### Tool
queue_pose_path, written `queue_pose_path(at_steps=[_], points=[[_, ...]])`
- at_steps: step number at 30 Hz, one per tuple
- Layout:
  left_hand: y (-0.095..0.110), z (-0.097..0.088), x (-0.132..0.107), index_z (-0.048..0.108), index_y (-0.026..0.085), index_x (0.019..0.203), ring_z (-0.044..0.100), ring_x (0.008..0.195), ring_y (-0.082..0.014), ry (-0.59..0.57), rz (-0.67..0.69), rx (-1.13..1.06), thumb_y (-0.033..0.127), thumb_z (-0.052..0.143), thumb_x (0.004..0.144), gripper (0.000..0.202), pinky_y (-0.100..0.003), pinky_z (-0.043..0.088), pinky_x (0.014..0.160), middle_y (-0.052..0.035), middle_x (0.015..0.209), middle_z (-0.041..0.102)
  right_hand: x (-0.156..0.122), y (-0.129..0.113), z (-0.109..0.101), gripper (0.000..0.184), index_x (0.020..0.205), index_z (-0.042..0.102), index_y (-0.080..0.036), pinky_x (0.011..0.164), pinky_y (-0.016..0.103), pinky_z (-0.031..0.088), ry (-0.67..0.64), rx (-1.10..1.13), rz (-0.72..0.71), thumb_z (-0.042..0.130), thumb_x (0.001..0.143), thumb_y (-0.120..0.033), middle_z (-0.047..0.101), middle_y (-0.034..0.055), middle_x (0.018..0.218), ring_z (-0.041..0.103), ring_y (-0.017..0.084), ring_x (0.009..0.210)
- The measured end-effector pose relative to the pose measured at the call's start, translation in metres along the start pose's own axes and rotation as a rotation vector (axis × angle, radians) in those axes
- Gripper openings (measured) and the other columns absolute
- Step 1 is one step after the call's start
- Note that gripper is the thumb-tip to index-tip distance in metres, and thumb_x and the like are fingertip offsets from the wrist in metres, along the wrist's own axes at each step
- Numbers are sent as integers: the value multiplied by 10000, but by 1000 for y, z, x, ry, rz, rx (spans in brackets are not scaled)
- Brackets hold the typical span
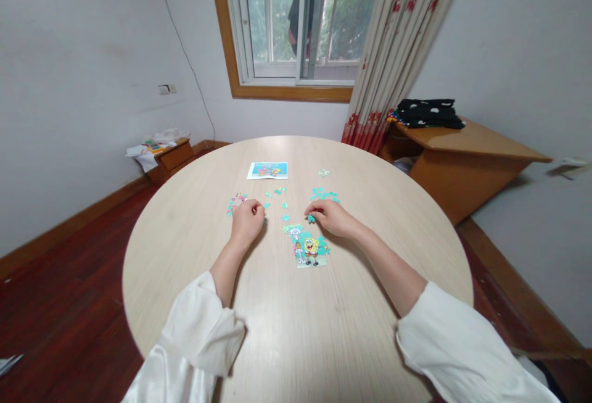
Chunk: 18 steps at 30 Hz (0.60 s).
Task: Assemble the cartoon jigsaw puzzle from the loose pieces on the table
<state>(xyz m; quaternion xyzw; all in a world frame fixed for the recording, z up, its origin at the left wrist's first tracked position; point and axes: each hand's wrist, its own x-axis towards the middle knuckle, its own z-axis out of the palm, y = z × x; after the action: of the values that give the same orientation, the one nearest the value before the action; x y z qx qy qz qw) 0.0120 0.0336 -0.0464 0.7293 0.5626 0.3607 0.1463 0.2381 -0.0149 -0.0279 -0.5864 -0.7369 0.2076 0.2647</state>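
Note:
A partly joined cartoon jigsaw (309,247) lies near the middle of the round wooden table (194,249). My right hand (329,216) rests just above its top right corner, fingers pinched on a small turquoise piece (311,218). My left hand (246,219) lies curled on the table left of the jigsaw, next to a small heap of loose pieces (235,201); whether it holds one is hidden. More loose turquoise pieces (324,194) lie beyond my right hand. A reference picture card (267,170) sits farther back.
A low wooden desk (462,156) with folded dark cloth (428,113) stands at the right by a curtain (393,51). A small cabinet with papers (160,150) sits by the left wall. The window (300,20) is behind the table, above a dark wooden floor.

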Motion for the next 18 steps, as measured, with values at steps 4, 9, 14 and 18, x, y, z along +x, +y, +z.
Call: queue_pose_path(at_steps=[4,9,14,18], points=[[-2,1,0,529,198,588,558,648,-184,11,10,-7,217,399,740,201,-308,386,693,-26,627,605,-1,-2,-1,253,839,713,-143,776,263,454,-1,-8,-3,476,829,-54,718,68,858,624,148,787],[-3,1,1,532,197,585,558,648,-183,20,24,-15,226,396,736,205,-301,387,681,-30,627,609,-2,-5,-1,262,852,712,-125,772,255,441,-25,-29,1,467,825,-38,715,76,880,611,144,791],[-3,0,1,549,195,594,567,648,-184,25,18,-14,226,393,735,213,-297,398,679,-35,632,623,-3,-7,-2,262,848,711,-132,772,245,437,-41,-34,4,475,815,-25,715,67,878,610,137,790],[-3,0,1,543,196,591,568,647,-190,20,22,-12,235,389,729,211,-305,399,679,-40,630,622,-4,-9,-4,256,840,713,-132,776,249,442,-43,-20,13,483,809,-23,719,71,884,617,141,805]])
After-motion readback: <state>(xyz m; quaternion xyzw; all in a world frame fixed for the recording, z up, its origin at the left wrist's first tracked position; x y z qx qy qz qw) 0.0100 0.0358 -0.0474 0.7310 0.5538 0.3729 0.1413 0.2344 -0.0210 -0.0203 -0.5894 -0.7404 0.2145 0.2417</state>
